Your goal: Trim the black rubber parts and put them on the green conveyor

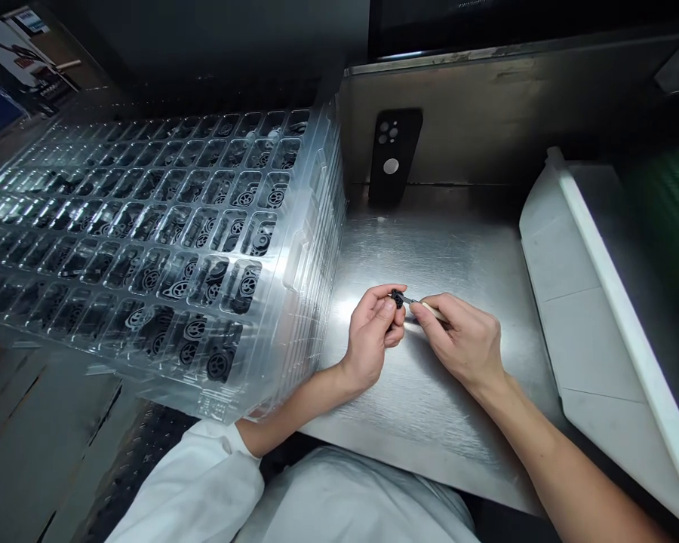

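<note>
My left hand (370, 333) pinches a small black round rubber-like part (397, 299) between thumb and fingers, just above the steel table (430, 392). My right hand (462, 339) grips a slim tool with a pale handle and a metal tip (424, 305), and the tip reaches the black part. A stack of clear plastic trays (164, 241) lies to the left of my left hand, its cells holding many similar black round parts. The hands are close together, and my fingers hide part of the black piece.
A black phone (394, 154) leans upright against the steel back wall (458, 113). A white plastic-edged panel (588, 302) slopes along the table's right side. A white sleeve (198, 483) covers my left forearm. The table's front edge runs close to my body.
</note>
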`<state>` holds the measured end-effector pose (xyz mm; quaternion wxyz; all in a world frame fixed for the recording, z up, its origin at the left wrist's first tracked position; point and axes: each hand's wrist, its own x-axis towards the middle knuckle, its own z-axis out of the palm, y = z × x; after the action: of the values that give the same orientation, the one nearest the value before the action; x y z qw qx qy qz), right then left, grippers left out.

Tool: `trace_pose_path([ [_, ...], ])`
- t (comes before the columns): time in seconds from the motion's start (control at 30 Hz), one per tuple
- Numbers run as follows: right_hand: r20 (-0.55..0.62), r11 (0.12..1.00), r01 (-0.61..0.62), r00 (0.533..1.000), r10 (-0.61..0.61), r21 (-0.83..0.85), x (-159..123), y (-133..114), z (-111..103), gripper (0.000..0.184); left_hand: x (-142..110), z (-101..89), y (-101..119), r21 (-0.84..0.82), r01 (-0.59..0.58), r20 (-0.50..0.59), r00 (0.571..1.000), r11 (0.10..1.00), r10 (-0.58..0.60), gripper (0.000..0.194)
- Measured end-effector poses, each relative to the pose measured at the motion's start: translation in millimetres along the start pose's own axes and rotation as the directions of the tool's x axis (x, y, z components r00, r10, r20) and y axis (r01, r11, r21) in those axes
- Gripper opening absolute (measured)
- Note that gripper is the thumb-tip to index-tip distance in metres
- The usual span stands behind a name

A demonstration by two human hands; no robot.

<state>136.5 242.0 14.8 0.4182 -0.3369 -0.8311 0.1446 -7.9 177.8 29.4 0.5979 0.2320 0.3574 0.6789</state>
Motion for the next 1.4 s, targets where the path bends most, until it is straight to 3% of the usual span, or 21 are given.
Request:
trace_pose_path([
  [0.93, -0.014, 0.997, 0.073, 0.997, -0.074, -0.010, 2.0, -1.7, -2.0, 0.030, 0.0, -1.8, -0.8, -0.022, 0.017, 0.012, 1.000, 1.000, -0.017, 0.038],
  [1.4, -0.023, 0.998, 0.045, 0.999, -0.044, 0.047, 4.5, -1.4, -6.9, 0.026, -0.6, -1.3, 0.4, -0.017, 0.039, 0.021, 0.999, 0.999, -0.039, 0.042],
])
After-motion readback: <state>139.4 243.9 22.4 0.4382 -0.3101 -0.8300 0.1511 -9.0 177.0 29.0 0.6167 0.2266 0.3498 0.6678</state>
